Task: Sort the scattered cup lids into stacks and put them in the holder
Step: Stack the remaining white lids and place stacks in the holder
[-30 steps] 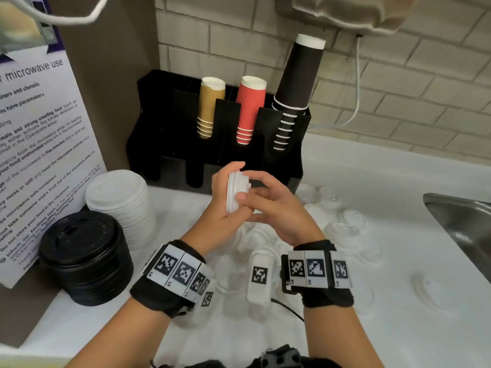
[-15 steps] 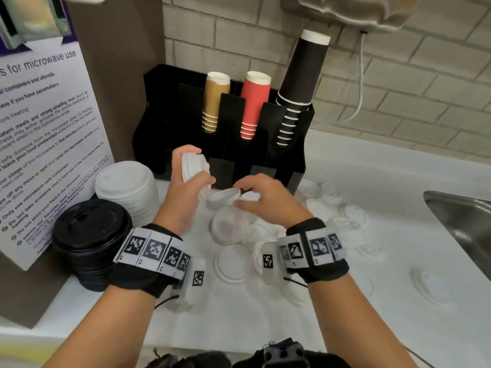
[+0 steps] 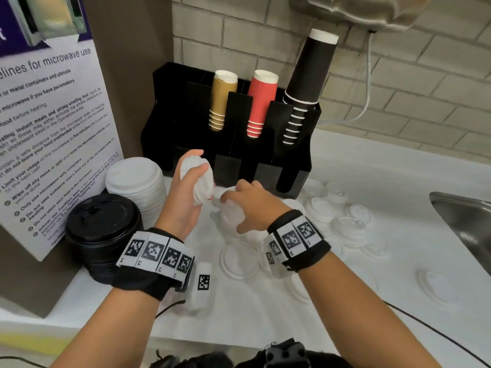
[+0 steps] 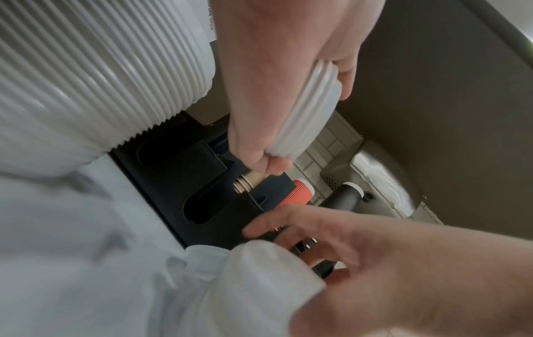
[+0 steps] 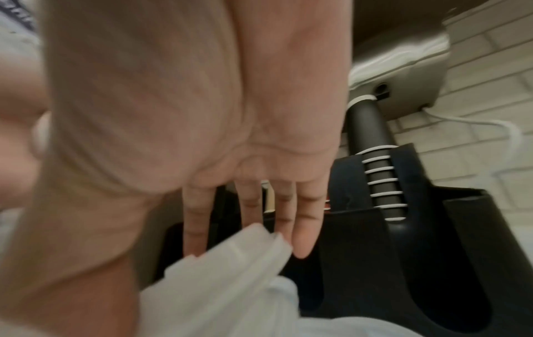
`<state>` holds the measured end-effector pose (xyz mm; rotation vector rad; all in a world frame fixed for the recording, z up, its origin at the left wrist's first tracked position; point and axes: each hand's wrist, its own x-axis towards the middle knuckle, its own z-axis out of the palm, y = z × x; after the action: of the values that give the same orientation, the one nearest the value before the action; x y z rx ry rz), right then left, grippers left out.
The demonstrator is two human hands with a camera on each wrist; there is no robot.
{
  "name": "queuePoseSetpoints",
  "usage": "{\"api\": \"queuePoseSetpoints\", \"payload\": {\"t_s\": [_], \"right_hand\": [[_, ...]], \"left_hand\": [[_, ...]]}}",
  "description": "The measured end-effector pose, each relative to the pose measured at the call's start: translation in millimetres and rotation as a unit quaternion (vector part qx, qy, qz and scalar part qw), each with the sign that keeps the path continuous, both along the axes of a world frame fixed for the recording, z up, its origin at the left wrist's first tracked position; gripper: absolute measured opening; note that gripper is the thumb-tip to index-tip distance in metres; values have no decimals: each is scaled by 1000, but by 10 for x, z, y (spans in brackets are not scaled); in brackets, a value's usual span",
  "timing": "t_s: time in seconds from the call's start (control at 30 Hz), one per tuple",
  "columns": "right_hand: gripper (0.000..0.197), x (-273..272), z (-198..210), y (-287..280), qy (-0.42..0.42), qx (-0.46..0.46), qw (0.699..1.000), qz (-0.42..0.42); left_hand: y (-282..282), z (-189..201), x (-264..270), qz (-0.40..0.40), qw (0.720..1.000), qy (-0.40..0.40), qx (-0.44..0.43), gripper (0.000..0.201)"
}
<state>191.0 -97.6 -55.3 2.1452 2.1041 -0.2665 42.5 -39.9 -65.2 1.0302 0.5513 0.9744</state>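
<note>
My left hand (image 3: 199,162) grips a small stack of white lids (image 3: 198,181) on edge, in front of the black holder (image 3: 183,120); the left wrist view shows the stack (image 4: 311,109) between thumb and fingers. Just to its right, my right hand (image 3: 233,211) pinches a single white lid (image 3: 225,192), its edge close to the stack. The right wrist view is blurred, with the lid (image 5: 239,250) at the fingertips (image 5: 301,246). Several loose white lids (image 3: 321,208) lie scattered on the white counter.
The holder carries tan, red and black cup stacks (image 3: 260,102), with slots low in front (image 3: 228,168). A tall stack of large white lids (image 3: 135,181) and a stack of black lids (image 3: 103,221) stand at the left by a poster (image 3: 47,128). A steel sink (image 3: 467,221) is at right.
The hands came apart. My left hand carried the stack up and left, while my right hand dropped to the counter, took one lid and brought it towards the stack.
</note>
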Motion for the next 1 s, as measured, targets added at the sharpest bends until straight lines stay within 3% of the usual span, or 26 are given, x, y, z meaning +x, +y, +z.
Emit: {"api": "queuePoseSetpoints", "payload": {"t_s": [0.07, 0.13, 0.2, 0.27, 0.37, 0.5, 0.6, 1.0], "right_hand": [[75, 102, 103, -68, 126, 59, 988, -66], [67, 160, 166, -166, 295, 143, 938, -113], [55, 100, 178, -264, 413, 210, 878, -120], [49, -25, 143, -325, 478, 249, 834, -117], [49, -159, 66, -347, 522, 276, 797, -125], [51, -172, 43, -356, 544, 288, 780, -117], [55, -144, 57, -360, 544, 284, 784, -98], [56, -196, 24, -341, 556, 295, 772, -88]], "left_hand": [[-5, -2, 5, -2, 1000, -5, -10, 30], [-14, -20, 26, -5, 1000, 0, -13, 28], [-32, -32, 64, -16, 1000, 10, -13, 33], [-56, -37, 110, -26, 999, 22, -14, 44], [-96, -33, 164, -41, 999, 27, 4, 43], [-128, -30, 200, -72, 997, 21, 21, 47], [-135, -24, 205, -91, 995, 10, 28, 50], [-189, 72, 196, -79, 997, 14, 23, 76]]}}
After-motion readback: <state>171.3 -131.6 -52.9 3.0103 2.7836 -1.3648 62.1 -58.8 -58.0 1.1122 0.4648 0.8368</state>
